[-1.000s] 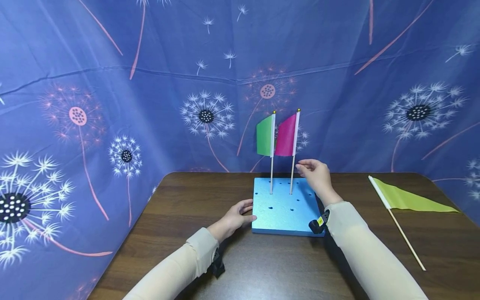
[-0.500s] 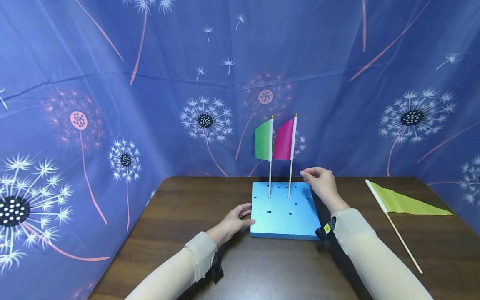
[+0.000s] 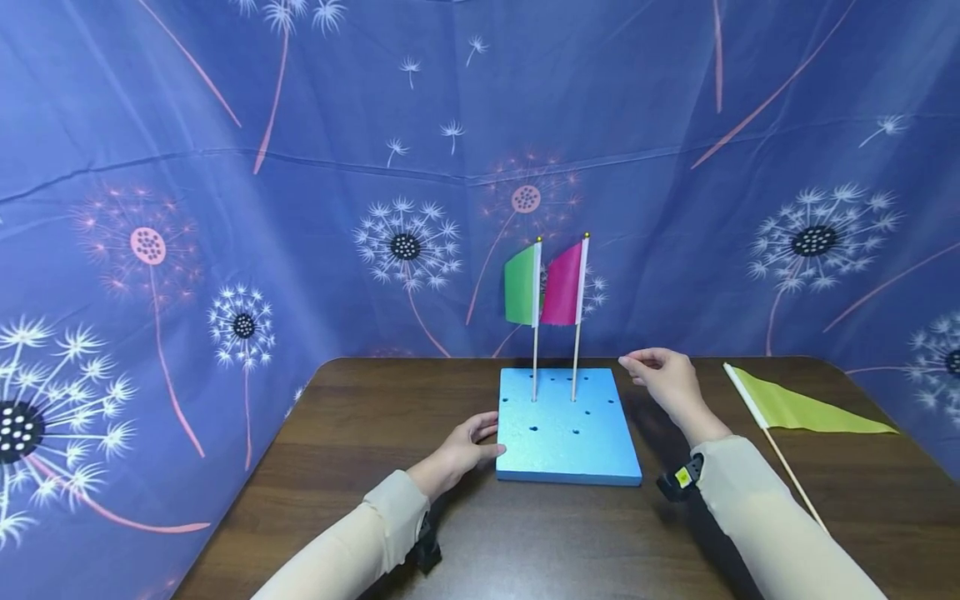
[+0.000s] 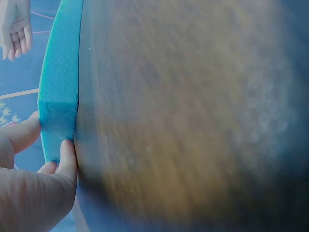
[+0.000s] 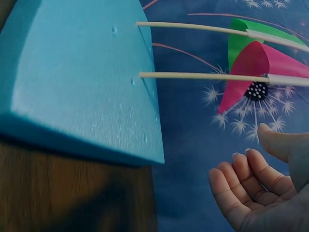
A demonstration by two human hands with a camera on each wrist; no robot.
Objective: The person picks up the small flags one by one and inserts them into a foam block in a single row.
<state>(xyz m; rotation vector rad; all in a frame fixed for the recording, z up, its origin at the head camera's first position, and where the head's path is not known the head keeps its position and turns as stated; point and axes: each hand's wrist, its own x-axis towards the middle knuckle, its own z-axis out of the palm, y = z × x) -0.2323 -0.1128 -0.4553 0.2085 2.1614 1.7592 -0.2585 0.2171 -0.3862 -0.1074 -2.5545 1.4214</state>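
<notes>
A square blue foam board (image 3: 562, 450) with small holes lies on the table. My left hand (image 3: 461, 454) holds its left edge, thumb at the top face and fingers at the side, as the left wrist view shows close up. Two small flags stand upright in holes of the board: a green flag (image 3: 519, 287) on the left and a magenta flag (image 3: 561, 287) beside it, their wooden sticks rising from the far half. To the right of the board, my right hand (image 3: 667, 383) is in the air, fingers loosely bent and holding nothing, apart from the magenta flag's stick (image 5: 203, 76).
A yellow-green triangular flag (image 3: 802, 407) on a stick lies on the brown wooden table (image 3: 360, 417), right of my right hand; the forearm overlaps its stick's lower end. Behind the table hangs a blue dandelion-patterned cloth (image 3: 660, 250).
My right hand has drawn away from the magenta flag's stick, moving right and slightly toward me. The left hand stays on the board, and both flags remain upright. The head view has tilted slightly upward.
</notes>
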